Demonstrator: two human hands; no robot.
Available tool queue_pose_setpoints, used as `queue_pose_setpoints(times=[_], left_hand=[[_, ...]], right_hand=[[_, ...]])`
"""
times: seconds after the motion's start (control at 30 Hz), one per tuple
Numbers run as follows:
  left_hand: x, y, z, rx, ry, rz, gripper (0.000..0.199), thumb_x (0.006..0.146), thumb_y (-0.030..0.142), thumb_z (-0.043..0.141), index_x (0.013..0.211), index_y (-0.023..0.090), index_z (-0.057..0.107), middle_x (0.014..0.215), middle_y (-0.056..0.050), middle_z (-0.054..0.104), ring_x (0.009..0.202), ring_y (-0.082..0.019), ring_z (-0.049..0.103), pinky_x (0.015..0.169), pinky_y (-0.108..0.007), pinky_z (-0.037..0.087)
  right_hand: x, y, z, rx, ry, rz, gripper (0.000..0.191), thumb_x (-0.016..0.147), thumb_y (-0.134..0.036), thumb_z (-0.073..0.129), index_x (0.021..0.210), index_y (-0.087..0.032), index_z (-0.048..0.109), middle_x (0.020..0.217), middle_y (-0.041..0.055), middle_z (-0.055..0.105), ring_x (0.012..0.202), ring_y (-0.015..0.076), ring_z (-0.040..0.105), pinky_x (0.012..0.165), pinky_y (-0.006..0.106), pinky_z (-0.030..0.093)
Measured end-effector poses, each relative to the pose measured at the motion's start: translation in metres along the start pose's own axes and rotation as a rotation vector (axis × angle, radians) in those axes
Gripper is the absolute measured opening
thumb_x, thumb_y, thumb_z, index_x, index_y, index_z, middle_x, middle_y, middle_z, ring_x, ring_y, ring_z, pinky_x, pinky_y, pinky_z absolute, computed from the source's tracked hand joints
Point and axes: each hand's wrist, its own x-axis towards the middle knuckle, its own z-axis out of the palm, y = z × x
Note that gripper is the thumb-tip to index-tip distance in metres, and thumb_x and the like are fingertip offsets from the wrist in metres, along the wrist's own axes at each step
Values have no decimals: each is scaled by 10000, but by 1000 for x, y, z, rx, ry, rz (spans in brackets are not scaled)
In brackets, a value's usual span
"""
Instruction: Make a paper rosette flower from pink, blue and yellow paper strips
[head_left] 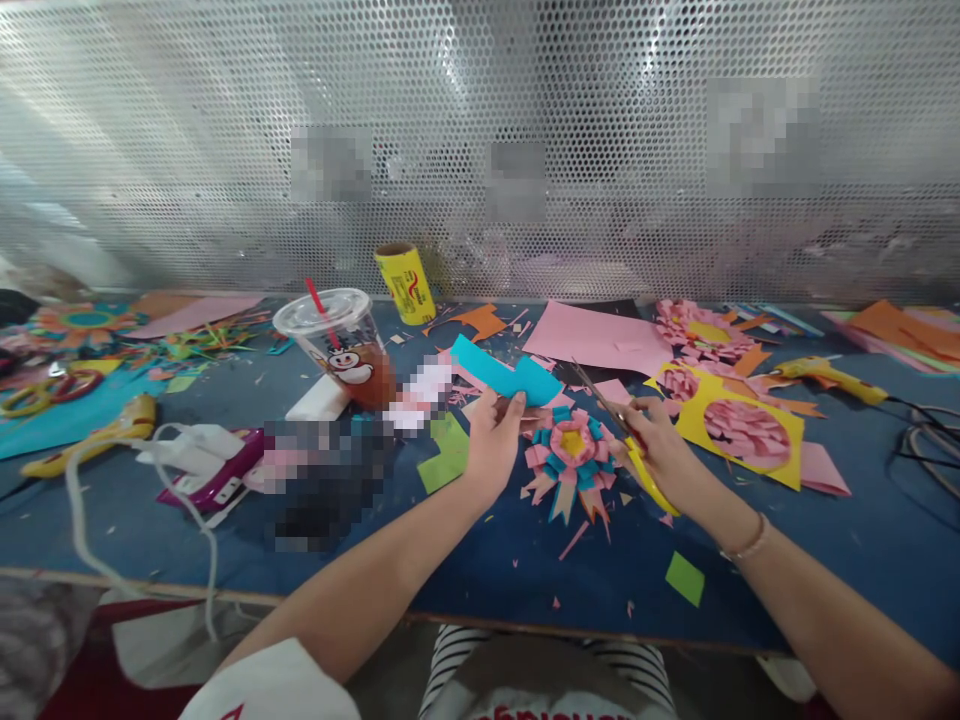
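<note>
Pinched in my left hand (495, 440) is a strip of blue paper (487, 368), partly folded or curled at its right end. My right hand (664, 450) grips a pair of scissors (649, 484) with yellow handles, the blades pointing up and left toward the blue paper but apart from it. Between my hands a pink and blue paper rosette (571, 450) with a yellow centre and ribbon tails lies on the table. A sheet of pink paper (596, 335) lies beyond the scissors.
A plastic drink cup (349, 360) with a red straw and a yellow tape roll (406, 285) stand behind my left hand. Yellow glue guns (832, 378) lie at both sides, one near a purple power strip (214, 475). Yellow cut-out paper (787, 425) and scraps litter the blue table (847, 560).
</note>
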Motion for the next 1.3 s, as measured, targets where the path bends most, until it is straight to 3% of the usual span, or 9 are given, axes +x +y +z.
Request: queue_pose_setpoints(times=[0.13,0.33,0.57,0.83,1.3], left_hand=[[0,-1,0,-32,-9,4,279,786,411,629,939,186,566,853,-37,685,738,-180,681,676,-295,551],[-2,1,3,-86,-3,-11,278,770,391,653,936,194,550,862,-19,682,752,-168,684,680,-278,546],[-8,2,9,-164,-55,-165,314,703,377,719,888,175,566,798,-6,680,689,-158,681,637,-256,551],[-13,2,9,-74,-117,-121,324,727,405,697,921,170,586,840,-41,709,735,-198,696,703,-321,575],[-14,7,12,-59,-118,-117,297,746,381,684,910,153,587,843,-50,713,758,-212,701,710,-324,579]], right_hand=[[-2,-7,-2,-42,-51,39,407,883,-442,443,1224,-219,452,1088,113,388,718,160,524,747,382,505],[-3,-9,-1,-91,-58,9,376,874,-432,457,1192,-231,445,1109,116,409,824,200,552,722,386,526],[-3,-15,7,-68,-53,-50,345,874,-412,475,1145,-201,461,1086,129,434,867,218,544,782,411,519],[-1,-16,9,28,-92,-79,273,886,-387,478,1094,-210,483,1067,107,456,963,217,524,898,416,470],[1,-17,7,73,-94,-93,156,872,-331,520,843,-190,459,848,50,505,773,172,499,714,307,429]])
